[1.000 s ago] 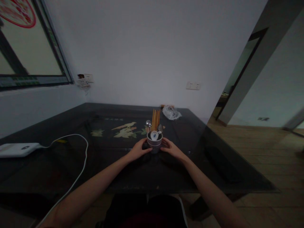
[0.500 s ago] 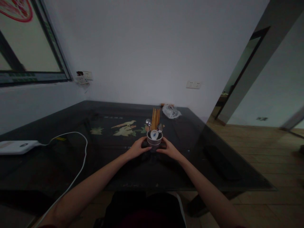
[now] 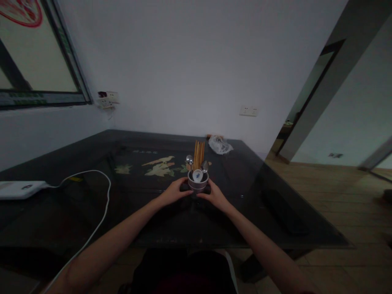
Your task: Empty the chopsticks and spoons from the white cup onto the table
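A small grey cup point(image 3: 197, 187) with ring lines stands upright on the dark table, close in front of me. In it are several wooden chopsticks point(image 3: 199, 156), two metal spoons point(image 3: 189, 159) and a white spoon point(image 3: 197, 175) with a blue mark. My left hand point(image 3: 175, 192) grips the cup's left side, its thumb along the near face. From the right, my right hand point(image 3: 216, 197) curves round the opposite side, thumb toward the front. The fingers behind the cup are partly hidden.
The dark glossy table point(image 3: 128, 218) bears a bird-and-leaf picture. A clear plastic bag point(image 3: 219, 145) lies at the back, by the wall. At left are a white device point(image 3: 21, 190) and its white cable point(image 3: 108, 196). A dark flat object point(image 3: 284, 212) lies at right.
My right hand has drawn in closer against the cup, its thumb farther across the front. The whole view has shifted slightly; the cup stays about where it was.
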### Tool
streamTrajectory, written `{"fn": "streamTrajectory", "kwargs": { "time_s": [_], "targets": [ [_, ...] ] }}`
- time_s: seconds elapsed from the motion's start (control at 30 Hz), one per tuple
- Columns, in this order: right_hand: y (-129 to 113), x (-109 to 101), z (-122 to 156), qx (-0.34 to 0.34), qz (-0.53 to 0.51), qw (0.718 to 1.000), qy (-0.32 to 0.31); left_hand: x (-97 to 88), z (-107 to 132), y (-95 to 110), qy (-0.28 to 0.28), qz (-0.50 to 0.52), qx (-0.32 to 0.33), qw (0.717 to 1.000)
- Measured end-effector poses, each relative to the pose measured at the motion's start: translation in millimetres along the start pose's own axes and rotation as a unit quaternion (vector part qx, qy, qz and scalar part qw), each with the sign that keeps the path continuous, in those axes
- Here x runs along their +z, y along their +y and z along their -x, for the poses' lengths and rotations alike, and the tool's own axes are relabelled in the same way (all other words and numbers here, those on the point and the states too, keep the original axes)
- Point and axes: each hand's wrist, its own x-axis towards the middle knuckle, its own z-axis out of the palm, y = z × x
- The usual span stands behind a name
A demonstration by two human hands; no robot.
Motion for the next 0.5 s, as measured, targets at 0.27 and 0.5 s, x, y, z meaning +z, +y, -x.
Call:
{"fn": "streamTrajectory", "kwargs": {
  "time_s": [0.27,0.5],
  "targets": [
    [2.7,3.2,-4.7,0.013,-0.014,1.000,-0.002,-6.0,-1.2,0.2,-0.026,0.008,0.000,1.000],
    [8.5,8.3,-5.0,0.017,-0.015,1.000,0.013,-14.7,-1.5,8.6,-0.029,0.024,0.006,0.999]
  ]
}}
